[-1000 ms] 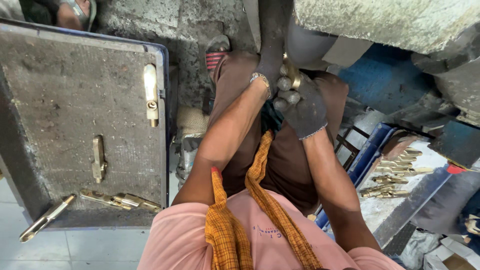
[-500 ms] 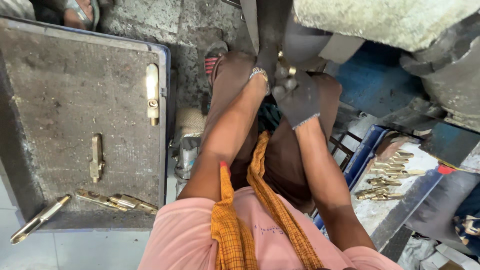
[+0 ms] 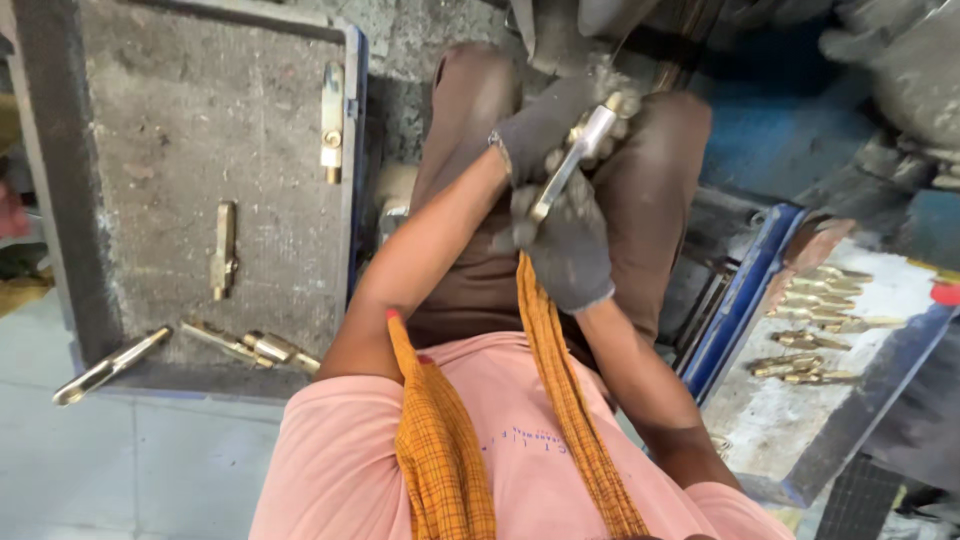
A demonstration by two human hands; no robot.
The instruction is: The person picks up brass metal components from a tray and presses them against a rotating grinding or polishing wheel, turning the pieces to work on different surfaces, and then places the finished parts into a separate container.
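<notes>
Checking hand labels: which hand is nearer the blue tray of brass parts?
Right. The right hand is at the lap, closer to the tray; the left hand lies beyond it.

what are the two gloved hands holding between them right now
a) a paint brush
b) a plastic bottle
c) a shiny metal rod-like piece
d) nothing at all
c, since the left hand and the right hand, both in dark gloves, grip a shiny metal rod-like piece that runs slanted between them over the person's lap.
</notes>
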